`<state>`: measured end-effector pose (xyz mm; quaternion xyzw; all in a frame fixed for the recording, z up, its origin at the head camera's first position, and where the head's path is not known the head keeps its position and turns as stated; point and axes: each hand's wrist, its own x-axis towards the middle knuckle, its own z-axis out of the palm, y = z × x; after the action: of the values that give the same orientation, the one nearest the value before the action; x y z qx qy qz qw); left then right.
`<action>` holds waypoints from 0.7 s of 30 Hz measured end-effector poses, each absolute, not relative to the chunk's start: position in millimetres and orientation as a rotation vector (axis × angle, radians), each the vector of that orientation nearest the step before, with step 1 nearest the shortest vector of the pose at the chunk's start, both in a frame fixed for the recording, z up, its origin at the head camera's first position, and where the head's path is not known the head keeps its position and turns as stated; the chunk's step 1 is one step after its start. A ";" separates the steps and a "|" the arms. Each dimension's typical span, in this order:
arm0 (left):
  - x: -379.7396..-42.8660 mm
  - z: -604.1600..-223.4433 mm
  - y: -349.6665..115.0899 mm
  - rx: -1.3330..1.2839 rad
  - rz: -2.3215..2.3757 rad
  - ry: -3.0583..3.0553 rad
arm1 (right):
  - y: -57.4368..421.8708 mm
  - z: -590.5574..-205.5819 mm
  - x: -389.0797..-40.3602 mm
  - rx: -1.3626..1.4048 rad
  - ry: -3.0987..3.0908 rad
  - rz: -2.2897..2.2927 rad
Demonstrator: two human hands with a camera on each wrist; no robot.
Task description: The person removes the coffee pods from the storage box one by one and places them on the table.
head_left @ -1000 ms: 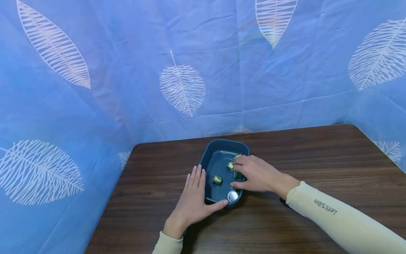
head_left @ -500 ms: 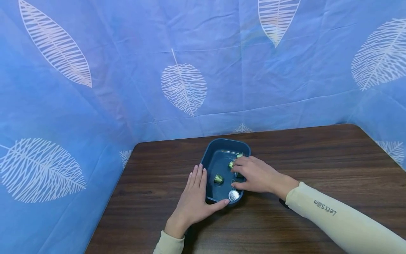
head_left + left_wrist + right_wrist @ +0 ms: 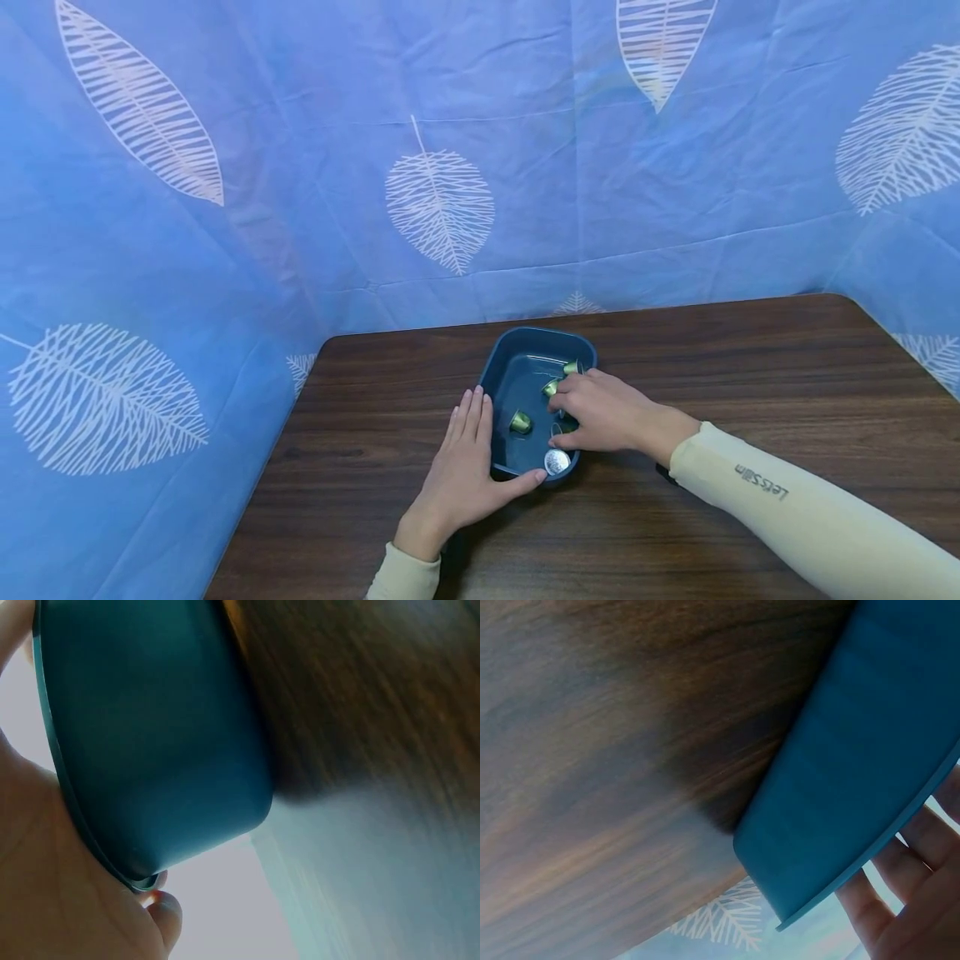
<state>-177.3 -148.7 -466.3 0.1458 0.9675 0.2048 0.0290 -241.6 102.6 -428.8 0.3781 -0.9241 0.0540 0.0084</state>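
Note:
In the head view a dark blue rectangular tray [image 3: 517,454] stands on the table with several small green coffee capsules in it. One green capsule [image 3: 521,422] lies near its middle. Another capsule [image 3: 556,462] shows its silver lid at the near end. Two more, a far capsule [image 3: 572,367] and a capsule [image 3: 551,387], lie by the right wall. My left hand [image 3: 459,483] rests along the tray's left side with straight fingers, thumb at the near rim. My right hand [image 3: 603,412] reaches over the right rim, fingers bent down around partly hidden capsules; its grip is hidden.
The tray stands on a dark wood-grain table [image 3: 712,358]. Behind and beside the table hangs a blue cloth [image 3: 322,208] with white leaf prints. From the left wrist view, the tray's outer wall [image 3: 165,735] reaches down to the tabletop.
The right hand's fingers and thumb have shifted slightly among the capsules at the right wall, showing more of the far one. The left hand stays against the tray. The head view drifts slightly.

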 end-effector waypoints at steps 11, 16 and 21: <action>-177.1 -466.4 -148.6 0.460 0.638 2.987 | 100.3 -427.9 -242.4 1.164 -2.901 0.149; -176.5 -466.0 -148.4 0.464 0.641 2.985 | 99.3 -429.0 -242.4 1.131 -2.910 0.152; -176.0 -466.6 -148.8 0.462 0.641 2.985 | 98.3 -431.0 -242.3 1.142 -2.907 0.154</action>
<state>-176.0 -148.8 -466.6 0.1497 0.9663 0.2076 0.0266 -242.3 98.3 -431.0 0.3651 -0.9296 0.0494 0.0074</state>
